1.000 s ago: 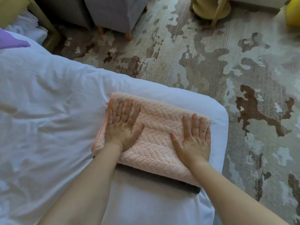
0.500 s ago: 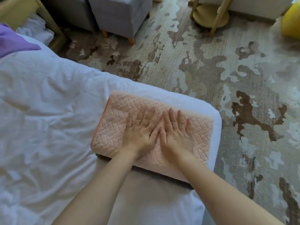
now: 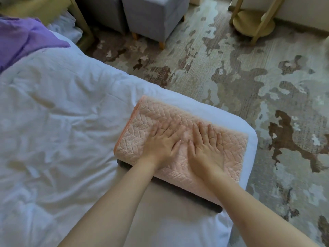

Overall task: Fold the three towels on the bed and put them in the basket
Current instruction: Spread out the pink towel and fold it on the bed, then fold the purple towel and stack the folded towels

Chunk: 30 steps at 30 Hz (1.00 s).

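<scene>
A folded pink towel (image 3: 142, 129) with a herringbone weave lies at the corner of the white bed (image 3: 62, 122). Under its near edge shows the dark strip of another folded towel (image 3: 199, 202). My left hand (image 3: 160, 145) and my right hand (image 3: 206, 150) lie flat on the pink towel side by side, palms down, fingers straight and slightly spread. A purple cloth (image 3: 25, 40) lies on the bed at the far left. No basket is in view.
Two grey footstools (image 3: 153, 16) stand on the patterned carpet (image 3: 249, 86) beyond the bed. A round wooden stand (image 3: 254, 24) is at the top right. A wooden frame with white cloth (image 3: 71, 27) sits beside the bed's far edge.
My hands slid from the towel's two ends to its middle, then drew slightly apart. The view has shifted, so the towel sits further right in the frame.
</scene>
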Each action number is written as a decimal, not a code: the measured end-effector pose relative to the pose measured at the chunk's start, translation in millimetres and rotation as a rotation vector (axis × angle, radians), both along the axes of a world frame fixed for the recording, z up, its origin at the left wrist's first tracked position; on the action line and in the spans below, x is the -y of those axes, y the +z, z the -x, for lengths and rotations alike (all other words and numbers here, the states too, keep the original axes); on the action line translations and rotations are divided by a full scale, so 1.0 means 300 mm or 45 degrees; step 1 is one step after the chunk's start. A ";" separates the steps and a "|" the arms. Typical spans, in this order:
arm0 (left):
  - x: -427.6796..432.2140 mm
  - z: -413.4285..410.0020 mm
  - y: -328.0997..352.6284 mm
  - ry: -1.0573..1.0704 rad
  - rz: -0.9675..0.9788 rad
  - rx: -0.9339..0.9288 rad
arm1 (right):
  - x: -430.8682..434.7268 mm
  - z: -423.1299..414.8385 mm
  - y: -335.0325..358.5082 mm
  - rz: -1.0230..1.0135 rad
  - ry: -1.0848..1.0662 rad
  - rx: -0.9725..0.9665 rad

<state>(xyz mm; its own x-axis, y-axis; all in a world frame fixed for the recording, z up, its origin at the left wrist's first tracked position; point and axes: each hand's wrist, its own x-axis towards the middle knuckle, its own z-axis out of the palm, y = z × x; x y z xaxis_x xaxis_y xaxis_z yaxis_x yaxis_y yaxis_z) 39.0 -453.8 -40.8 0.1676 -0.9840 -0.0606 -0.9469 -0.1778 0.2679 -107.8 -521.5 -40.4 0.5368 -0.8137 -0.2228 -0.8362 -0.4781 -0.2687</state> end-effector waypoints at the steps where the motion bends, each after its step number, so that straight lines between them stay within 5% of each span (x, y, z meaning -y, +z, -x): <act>1: -0.035 -0.020 0.036 0.037 0.104 -0.064 | -0.008 0.001 0.035 -0.025 0.002 0.102; 5: -0.238 -0.145 0.134 0.404 0.442 -0.109 | -0.081 -0.059 0.155 -0.018 0.146 0.516; 8: -0.450 -0.245 0.141 0.750 0.414 -0.078 | -0.184 -0.165 0.185 0.015 0.418 0.620; 17: -1.179 -0.458 0.054 1.529 -0.137 -0.002 | -0.519 -0.597 0.098 -0.174 0.863 0.523; 30: -1.644 -0.867 -0.233 2.120 -0.340 -0.078 | -0.875 -1.160 -0.079 -0.267 1.041 0.356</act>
<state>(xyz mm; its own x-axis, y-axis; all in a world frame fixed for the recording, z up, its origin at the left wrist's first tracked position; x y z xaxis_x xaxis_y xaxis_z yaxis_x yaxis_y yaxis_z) 299.0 39.6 -110.6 0.9305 0.2852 -0.2297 0.3129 -0.9451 0.0939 240.1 -259.0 -64.2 0.9892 -0.1094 -0.0979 -0.1456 -0.8149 -0.5610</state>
